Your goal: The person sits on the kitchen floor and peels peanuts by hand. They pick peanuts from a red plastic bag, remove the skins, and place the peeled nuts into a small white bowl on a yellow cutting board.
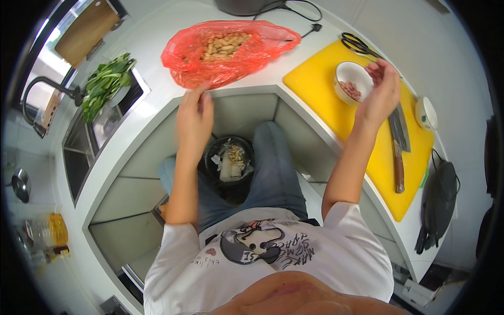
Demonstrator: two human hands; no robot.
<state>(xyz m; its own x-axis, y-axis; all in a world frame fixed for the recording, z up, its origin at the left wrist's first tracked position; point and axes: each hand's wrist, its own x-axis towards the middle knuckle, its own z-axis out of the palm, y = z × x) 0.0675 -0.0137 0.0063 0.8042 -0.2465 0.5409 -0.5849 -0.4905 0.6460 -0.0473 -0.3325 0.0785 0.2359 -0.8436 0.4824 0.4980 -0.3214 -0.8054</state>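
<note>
My right hand [380, 88] is raised at the right rim of a white bowl [349, 75], fingers curled; whether anything is inside them is hidden. Shelled reddish peanuts [350, 89] lie at the bottom of that bowl, which stands on a yellow cutting board [315, 75]. My left hand [195, 114] hangs over the counter's front edge, just below a red plastic bag [236, 73]. Its fingers are bent and slightly blurred, and I cannot tell if they hold something. Unshelled peanuts [226, 45] fill the bag's opening. Below, a black bin [208, 157] between my legs contains peanut shells [236, 154] and other waste.
A cleaver [399, 130] and black-handled scissors [360, 45] lie on the board, right of and above the bowl. A small white bowl [426, 114] stands at its right edge. Leafy greens [106, 84] rest by the sink [80, 157]. A black plug [316, 27] lies behind the bag.
</note>
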